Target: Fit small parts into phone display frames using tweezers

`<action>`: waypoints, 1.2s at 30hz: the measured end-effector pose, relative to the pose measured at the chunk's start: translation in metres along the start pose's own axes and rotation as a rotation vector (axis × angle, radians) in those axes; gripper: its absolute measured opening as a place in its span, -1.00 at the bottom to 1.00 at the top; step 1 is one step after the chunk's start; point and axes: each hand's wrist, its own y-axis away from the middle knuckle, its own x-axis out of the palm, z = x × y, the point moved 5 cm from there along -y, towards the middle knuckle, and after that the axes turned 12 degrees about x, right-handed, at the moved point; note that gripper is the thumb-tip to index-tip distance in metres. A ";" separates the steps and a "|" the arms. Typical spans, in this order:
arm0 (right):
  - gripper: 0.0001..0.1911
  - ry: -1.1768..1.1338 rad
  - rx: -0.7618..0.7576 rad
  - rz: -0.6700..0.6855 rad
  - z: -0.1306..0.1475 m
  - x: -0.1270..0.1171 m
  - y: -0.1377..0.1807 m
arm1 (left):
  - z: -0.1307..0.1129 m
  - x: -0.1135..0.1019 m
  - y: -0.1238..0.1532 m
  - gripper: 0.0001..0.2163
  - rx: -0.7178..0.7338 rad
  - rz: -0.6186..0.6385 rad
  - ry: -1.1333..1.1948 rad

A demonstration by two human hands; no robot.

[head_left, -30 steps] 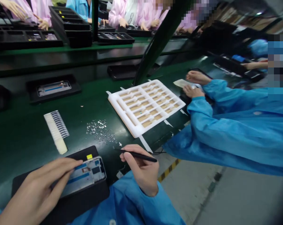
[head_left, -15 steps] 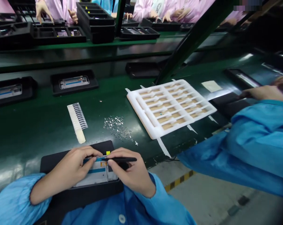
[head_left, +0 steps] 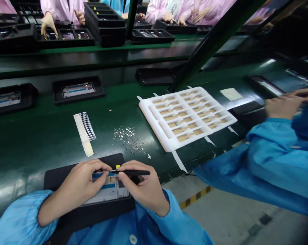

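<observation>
A phone frame (head_left: 103, 194) with blue strips lies in a black tray (head_left: 110, 208) in front of me. My right hand (head_left: 145, 185) pinches black tweezers (head_left: 136, 172), their tip pointing left over the frame's far edge. My left hand (head_left: 86, 182) reaches over the frame, thumb and forefinger drawn together at the same edge, near the tweezers' tip. Whatever lies between those two fingers is too small to make out. A yellow tab (head_left: 118, 167) shows just behind the tweezers, and an orange flex piece (head_left: 113, 179) sits on the frame.
Beyond the tray lie loose small metal pieces (head_left: 129, 139) and a card strip with thin metal pins (head_left: 84, 133). A white foam tray (head_left: 171, 144) is taped down to the right. More trays with phone frames (head_left: 78, 89) stand behind. A co-worker's blue sleeve (head_left: 271, 146) is at right.
My left thumb has slid slightly right along the frame, closer to the tweezers. The right hand keeps nearly the same place. At right, the co-worker's hands have shifted.
</observation>
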 end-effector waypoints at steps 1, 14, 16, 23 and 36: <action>-0.90 -0.002 -0.001 -0.006 0.000 0.000 0.000 | 0.000 0.001 0.000 -0.74 -0.005 -0.010 -0.002; -0.85 -0.011 -0.113 -0.064 0.000 0.001 0.006 | 0.002 0.004 -0.002 -0.80 -0.009 -0.070 -0.098; -0.83 -0.008 -0.146 -0.055 0.000 0.002 0.008 | 0.001 0.004 -0.002 -0.79 0.015 -0.079 -0.101; -0.77 0.074 -0.273 -0.006 -0.002 0.005 0.013 | -0.003 0.001 -0.003 -0.73 0.127 -0.057 -0.162; -0.77 0.111 -0.312 -0.046 0.003 0.010 0.018 | -0.019 -0.008 0.020 -0.67 0.600 -0.187 -0.798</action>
